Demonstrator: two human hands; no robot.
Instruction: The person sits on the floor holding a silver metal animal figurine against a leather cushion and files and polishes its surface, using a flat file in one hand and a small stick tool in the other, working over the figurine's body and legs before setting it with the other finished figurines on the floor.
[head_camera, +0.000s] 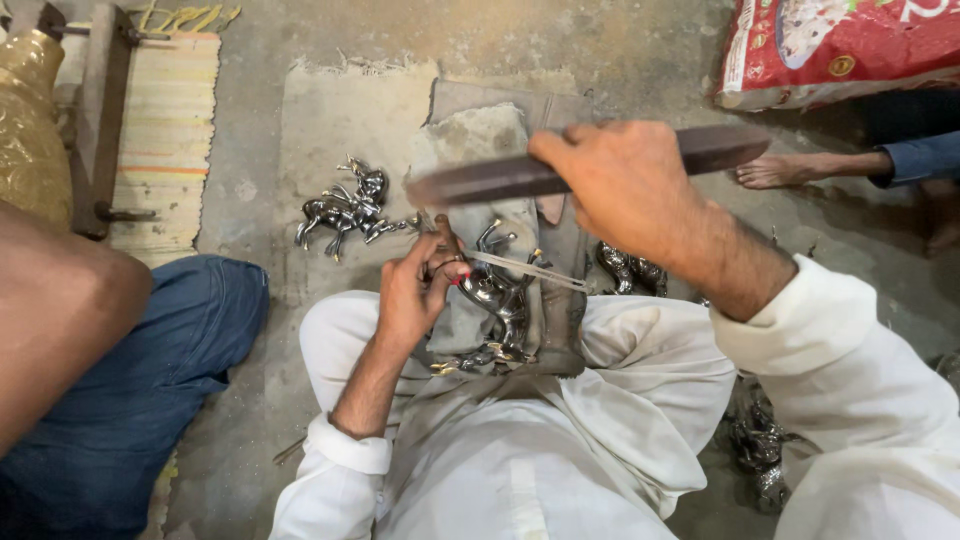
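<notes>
Head view: left hand (415, 290) grips a metal figurine (497, 300); right hand (625, 185) clamps a flat file (480, 180).

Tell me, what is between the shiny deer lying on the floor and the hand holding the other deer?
In the head view, only bare grey cloth lies between the deer on the floor and the left hand, which grips the held metal deer.

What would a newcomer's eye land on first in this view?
The right hand, raised mid-frame, grips a long dark flat file. Below it the left hand steadies a shiny metal figurine on a padded block in the lap. More silver animal figurines lie on the floor, upper left.
</notes>
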